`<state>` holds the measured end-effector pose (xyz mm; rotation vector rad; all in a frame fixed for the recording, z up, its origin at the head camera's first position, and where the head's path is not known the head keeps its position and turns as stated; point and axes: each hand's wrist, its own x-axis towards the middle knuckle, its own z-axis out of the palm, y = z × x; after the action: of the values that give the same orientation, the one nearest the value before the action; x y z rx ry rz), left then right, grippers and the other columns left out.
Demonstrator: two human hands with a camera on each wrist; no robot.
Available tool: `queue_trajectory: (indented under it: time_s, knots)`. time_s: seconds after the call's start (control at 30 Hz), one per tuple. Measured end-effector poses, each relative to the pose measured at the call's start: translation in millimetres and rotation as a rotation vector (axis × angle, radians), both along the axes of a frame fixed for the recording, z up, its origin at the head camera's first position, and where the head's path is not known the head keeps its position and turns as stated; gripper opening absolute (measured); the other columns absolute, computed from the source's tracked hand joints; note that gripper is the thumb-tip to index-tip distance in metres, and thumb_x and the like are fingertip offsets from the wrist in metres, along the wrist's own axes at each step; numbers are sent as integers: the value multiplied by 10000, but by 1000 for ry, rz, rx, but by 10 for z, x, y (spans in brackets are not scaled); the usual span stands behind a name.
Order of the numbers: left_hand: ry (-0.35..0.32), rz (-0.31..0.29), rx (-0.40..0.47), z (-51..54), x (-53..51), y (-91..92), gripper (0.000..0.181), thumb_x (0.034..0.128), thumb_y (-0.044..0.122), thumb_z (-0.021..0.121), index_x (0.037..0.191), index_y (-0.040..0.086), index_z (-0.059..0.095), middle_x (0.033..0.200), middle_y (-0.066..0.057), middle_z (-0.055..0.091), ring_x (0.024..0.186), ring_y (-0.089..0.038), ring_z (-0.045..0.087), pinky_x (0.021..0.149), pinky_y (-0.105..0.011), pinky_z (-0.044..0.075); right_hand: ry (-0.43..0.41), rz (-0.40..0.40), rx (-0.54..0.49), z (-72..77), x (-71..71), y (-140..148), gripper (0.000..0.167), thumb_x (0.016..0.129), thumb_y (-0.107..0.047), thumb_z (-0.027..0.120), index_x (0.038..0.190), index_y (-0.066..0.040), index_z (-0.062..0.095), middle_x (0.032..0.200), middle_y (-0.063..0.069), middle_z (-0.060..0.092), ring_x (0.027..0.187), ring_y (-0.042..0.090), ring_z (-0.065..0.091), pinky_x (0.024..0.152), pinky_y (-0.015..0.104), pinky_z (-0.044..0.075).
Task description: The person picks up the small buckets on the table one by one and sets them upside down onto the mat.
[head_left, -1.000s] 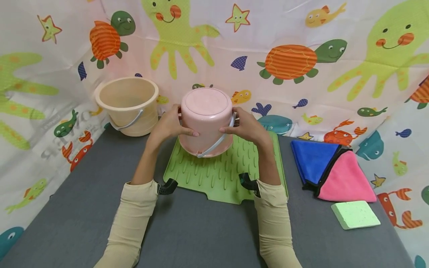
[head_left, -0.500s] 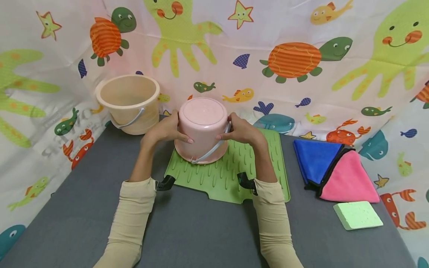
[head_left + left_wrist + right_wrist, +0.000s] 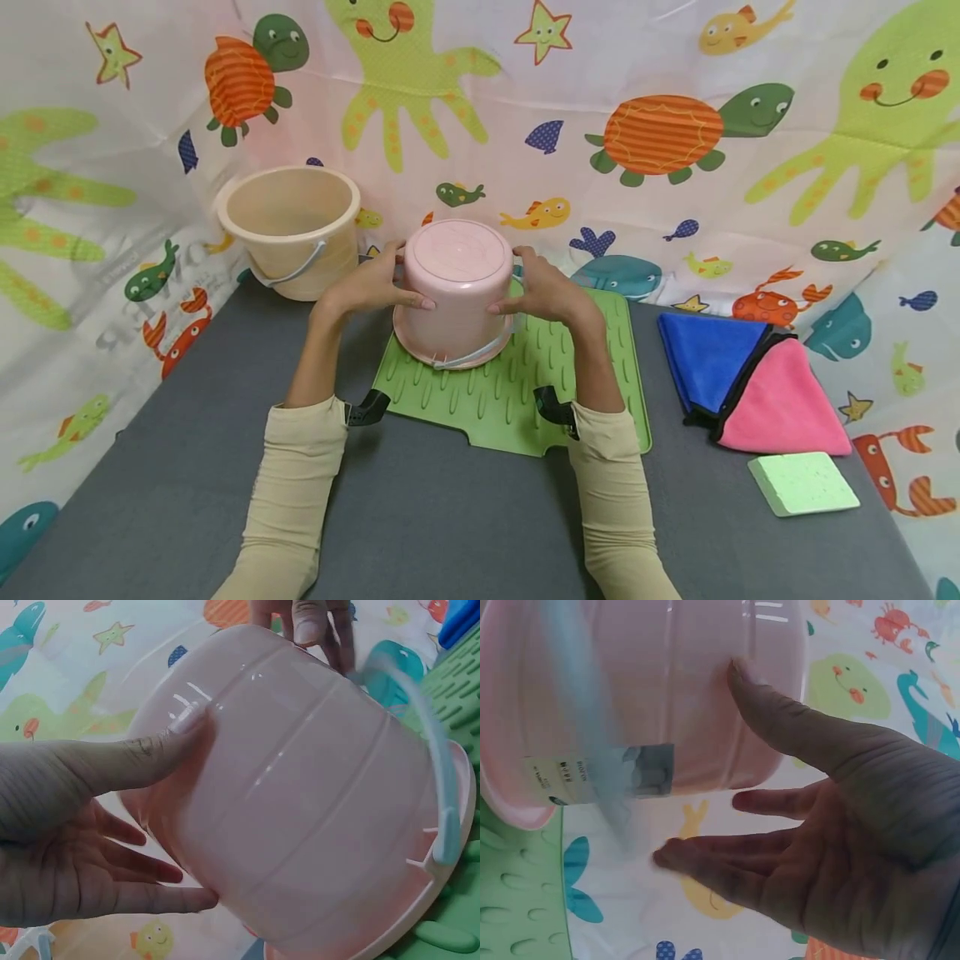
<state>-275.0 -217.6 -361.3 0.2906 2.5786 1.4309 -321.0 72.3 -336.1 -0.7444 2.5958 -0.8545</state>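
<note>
A pink bucket (image 3: pixel 457 287) stands upside down, its rim at the green ridged mat (image 3: pixel 577 375). My left hand (image 3: pixel 363 287) is at its left side. In the left wrist view the thumb (image 3: pixel 169 746) lies against the wall, with the extended fingers beside the base. Across from it, my right hand (image 3: pixel 547 287) has its thumb (image 3: pixel 769 705) at the wall. Its other fingers stand apart from the bucket in the right wrist view. The pale handle (image 3: pixel 424 727) hangs toward the rim, blurred in the right wrist view beside a label (image 3: pixel 596 772).
A cream bucket (image 3: pixel 288 242) stands upright at the back left. Right of the mat lie a folded blue and pink cloth (image 3: pixel 780 400) and a light green sponge-like block (image 3: pixel 806 483). A curtain printed with sea animals (image 3: pixel 667 50) hangs behind the grey table (image 3: pixel 450 517).
The pink bucket came down and toward me onto the mat, then stayed there. My hands have loosened and spread slightly, and its handle has dropped away from my right hand.
</note>
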Motion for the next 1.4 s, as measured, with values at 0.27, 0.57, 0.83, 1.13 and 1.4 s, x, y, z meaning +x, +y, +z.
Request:
queue_trajectory:
  time_s: [0.27,0.57,0.83,1.13,1.4]
  knots:
    - [15,-24,43,26,39,-2,966,905,138,826,1618,-17,193,1621,-256,385,1514,-402,414,1232,-554,382,7,47,-152,37,48,-19,918,930,-217,815,1626,-19,252,1631,220,405,1517,407,423,1195,555,439]
    - [37,-44,23,34,43,28,957,910,142,825,1628,-3,209,1630,-258,389,1520,-419,409,1228,-563,385,1,32,-148,37,55,11,878,942,-211,800,1617,-57,259,1546,229,493,1457,394,490,1139,564,480]
    - [73,6,-163,93,61,-52,925,909,325,826,1635,92,303,1582,-232,486,1418,-418,528,1169,-567,440,-4,16,-131,50,65,13,888,941,-225,803,1624,-79,255,1536,230,497,1451,389,497,1132,562,484]
    - [165,48,-220,194,169,-313,901,960,278,779,1646,12,260,1648,-276,370,1446,-501,477,1185,-603,418,3,3,-94,48,57,-6,893,939,-265,806,1625,-98,257,1521,228,502,1430,403,501,1104,565,491]
    - [361,284,-227,338,372,-588,665,991,250,742,1559,40,468,1562,-255,512,1391,-488,542,1147,-631,439,41,49,-155,66,57,-20,882,923,-186,819,1616,-28,298,1611,212,421,1446,433,499,1123,546,508]
